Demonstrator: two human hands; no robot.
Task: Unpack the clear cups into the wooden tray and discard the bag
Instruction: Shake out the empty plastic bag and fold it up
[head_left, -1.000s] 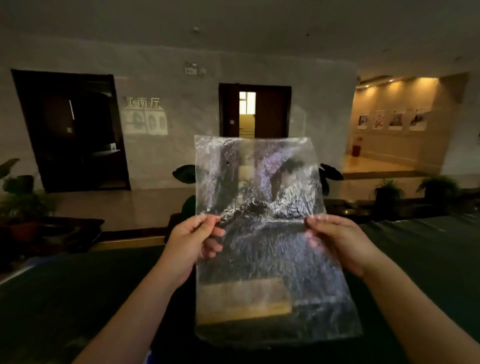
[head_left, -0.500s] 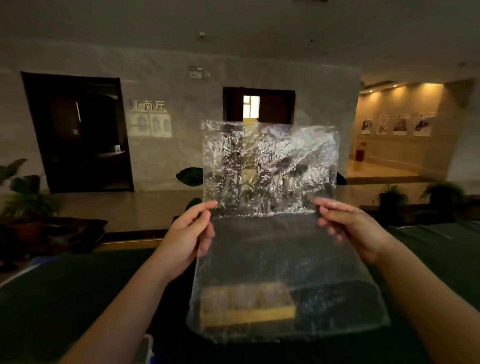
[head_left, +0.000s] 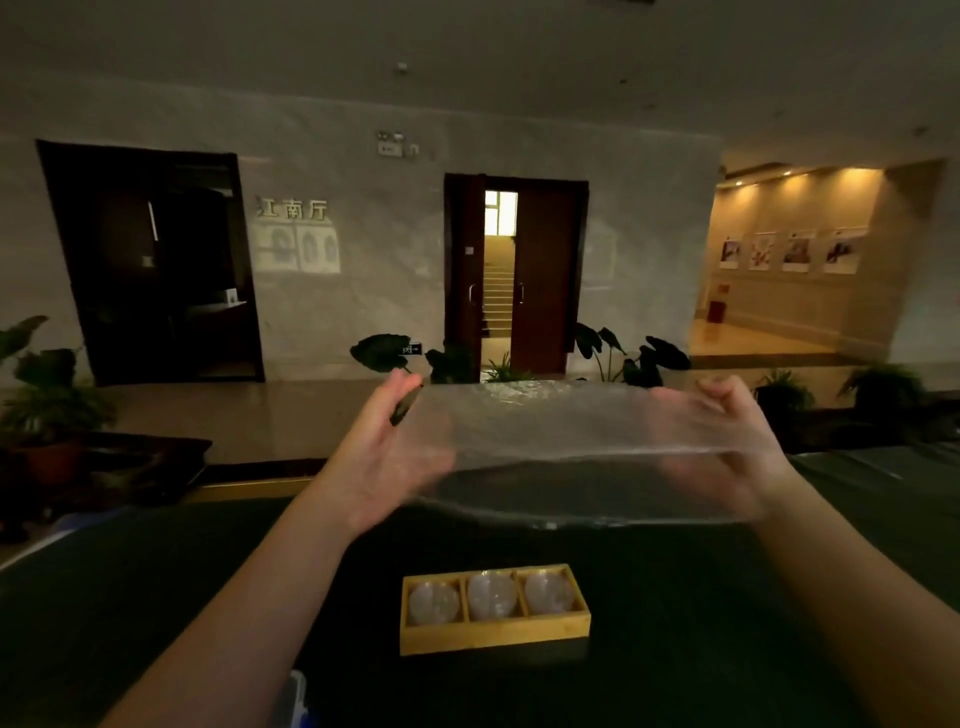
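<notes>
A clear plastic bag (head_left: 582, 441) is stretched nearly flat in the air between my hands, blurred by motion. My left hand (head_left: 384, 447) grips its left edge and my right hand (head_left: 727, 447) grips its right edge. Below it, on the dark table, stands the wooden tray (head_left: 493, 642) with three compartments. Each compartment holds one clear cup: left cup (head_left: 434, 603), middle cup (head_left: 492, 596), right cup (head_left: 549, 592).
The dark table (head_left: 156, 597) runs across the foreground. A whitish-blue object (head_left: 297, 699) pokes in at the bottom edge near my left forearm. Potted plants (head_left: 47, 395) stand beyond the table's far edge, before a wall with two doorways.
The bag hung upright in front of the view, hiding the tray; now both hands have tipped it to nearly horizontal and pulled it wider, and the tray with its cups shows below.
</notes>
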